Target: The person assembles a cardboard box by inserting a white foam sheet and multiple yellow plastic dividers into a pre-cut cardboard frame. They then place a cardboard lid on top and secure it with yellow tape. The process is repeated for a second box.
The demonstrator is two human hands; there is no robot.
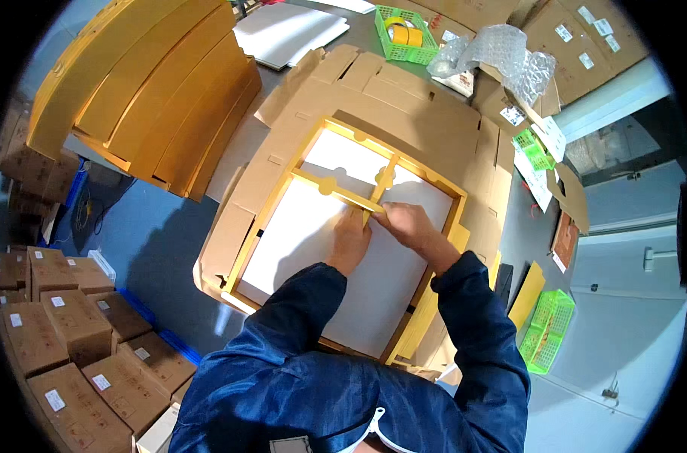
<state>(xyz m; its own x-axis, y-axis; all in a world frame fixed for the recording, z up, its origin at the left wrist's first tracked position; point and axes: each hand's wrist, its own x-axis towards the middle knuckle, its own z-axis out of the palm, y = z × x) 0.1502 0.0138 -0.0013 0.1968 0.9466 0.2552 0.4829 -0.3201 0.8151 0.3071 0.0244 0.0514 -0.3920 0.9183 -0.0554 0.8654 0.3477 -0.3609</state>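
Observation:
A shallow yellow wooden tray (247, 257) with a white bottom lies at a slant in front of me on flattened cardboard. Inside its far part, a yellow divider strip (336, 189) with a rounded bump runs in from the left wall. Another yellow divider (389, 172) comes from the far wall and meets it near my hands. My left hand (349, 240) is closed at the near side of the strip, close to the joint. The strip's right end is pinched by my right hand (413, 228). My fingers partly hide the joint.
Curved orange-yellow wooden panels (162, 98) stand stacked at the left. Beyond the flattened cardboard (404, 90) are a green basket (392, 47) with tape rolls and some bubble wrap (502, 51). Another green basket (547, 332) is at the right. Cardboard boxes (79, 317) fill the lower left.

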